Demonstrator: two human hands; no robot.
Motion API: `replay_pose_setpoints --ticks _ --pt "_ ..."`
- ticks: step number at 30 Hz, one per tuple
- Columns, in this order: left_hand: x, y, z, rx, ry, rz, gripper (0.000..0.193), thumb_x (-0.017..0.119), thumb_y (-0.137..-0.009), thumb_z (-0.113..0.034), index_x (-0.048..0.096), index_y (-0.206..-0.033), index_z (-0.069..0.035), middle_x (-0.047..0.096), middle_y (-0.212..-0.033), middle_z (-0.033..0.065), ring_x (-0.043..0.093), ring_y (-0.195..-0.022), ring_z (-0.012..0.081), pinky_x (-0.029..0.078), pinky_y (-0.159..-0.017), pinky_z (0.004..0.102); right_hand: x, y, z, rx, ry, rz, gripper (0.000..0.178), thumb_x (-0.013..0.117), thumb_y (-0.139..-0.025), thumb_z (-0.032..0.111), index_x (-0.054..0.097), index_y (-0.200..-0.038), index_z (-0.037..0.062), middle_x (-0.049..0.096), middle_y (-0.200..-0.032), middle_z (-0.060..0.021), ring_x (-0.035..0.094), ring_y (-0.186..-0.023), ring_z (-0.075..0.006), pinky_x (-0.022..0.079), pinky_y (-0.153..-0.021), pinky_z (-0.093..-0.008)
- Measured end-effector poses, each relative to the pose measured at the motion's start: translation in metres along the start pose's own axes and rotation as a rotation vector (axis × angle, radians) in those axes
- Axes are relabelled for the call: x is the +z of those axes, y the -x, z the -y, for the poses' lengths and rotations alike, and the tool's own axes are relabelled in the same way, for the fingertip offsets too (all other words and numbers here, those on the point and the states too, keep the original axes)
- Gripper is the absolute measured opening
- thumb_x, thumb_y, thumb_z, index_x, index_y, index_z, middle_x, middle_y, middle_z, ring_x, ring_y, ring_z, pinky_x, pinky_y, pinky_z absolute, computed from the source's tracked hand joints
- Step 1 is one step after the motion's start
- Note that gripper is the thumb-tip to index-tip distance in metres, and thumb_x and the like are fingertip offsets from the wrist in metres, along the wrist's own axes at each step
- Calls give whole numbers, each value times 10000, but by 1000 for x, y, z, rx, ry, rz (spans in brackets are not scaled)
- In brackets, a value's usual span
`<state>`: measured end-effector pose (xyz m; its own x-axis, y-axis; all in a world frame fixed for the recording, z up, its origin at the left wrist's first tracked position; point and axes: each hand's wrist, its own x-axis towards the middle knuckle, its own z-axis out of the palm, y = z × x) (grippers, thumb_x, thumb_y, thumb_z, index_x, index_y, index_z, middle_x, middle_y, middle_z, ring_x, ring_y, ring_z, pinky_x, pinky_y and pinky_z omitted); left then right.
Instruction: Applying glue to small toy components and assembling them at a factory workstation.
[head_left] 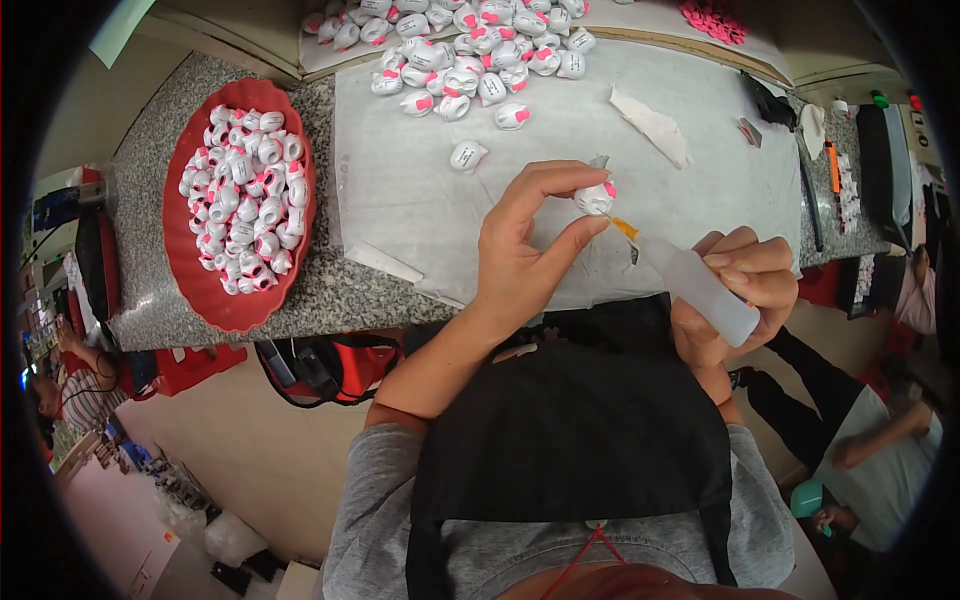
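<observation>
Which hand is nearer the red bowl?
Left. The left hand, pinching a white piece, is to the right of the red bowl; the right hand, gripping a bottle, is farther right.

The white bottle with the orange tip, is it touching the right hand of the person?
Touching. The head view shows the right hand wrapped around the white bottle, with no gap between them.
</observation>
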<state>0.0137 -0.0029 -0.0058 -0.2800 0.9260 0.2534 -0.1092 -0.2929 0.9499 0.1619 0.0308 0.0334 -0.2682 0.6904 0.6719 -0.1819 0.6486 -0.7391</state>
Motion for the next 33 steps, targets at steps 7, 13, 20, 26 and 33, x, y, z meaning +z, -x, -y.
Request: replay_pose_setpoints --ticks 7,13,20,26,33 --pt "0 0 0 0 -18 3 278 594 -654 12 547 -924 -34 530 -925 80 493 -836 159 385 -731 246 6 1 3 61 61 -19 369 730 -585 152 460 -826 83 429 -785 -39 430 -602 -109 392 -504 -218" --pt "-1 1 -1 -2 -22 4 278 591 -651 17 549 -922 -34 531 -922 81 495 -831 160 385 -732 246 6 1 3 72 53 -5 373 739 -566 142 470 -817 82 429 -782 -37 427 -595 -109 385 -493 -220" --pt "-4 0 0 -13 -28 69 303 560 -674 76 493 -966 30 489 -989 110 460 -931 171 345 -808 276 3 0 2 73 40 -17 351 728 -574 129 476 -813 77 425 -777 -34 423 -597 -107 382 -495 -224" --pt "-2 -2 0 -10 0 67 313 561 -670 91 484 -967 26 485 -1001 115 459 -951 180 336 -841 282 -1 -1 -4 -6 16 -22 417 743 -525 51 474 -844 46 446 -806 -78 457 -595 -128 404 -542 -228" --pt "-4 1 -1 -34 160 -101 320 549 -680 97 450 -972 11 485 -1009 123 464 -970 186 347 -841 280 -23 -18 -10 181 102 -147 232 533 -621 -11 378 -793 3 420 -778 -106 455 -603 -158 420 -507 -244"
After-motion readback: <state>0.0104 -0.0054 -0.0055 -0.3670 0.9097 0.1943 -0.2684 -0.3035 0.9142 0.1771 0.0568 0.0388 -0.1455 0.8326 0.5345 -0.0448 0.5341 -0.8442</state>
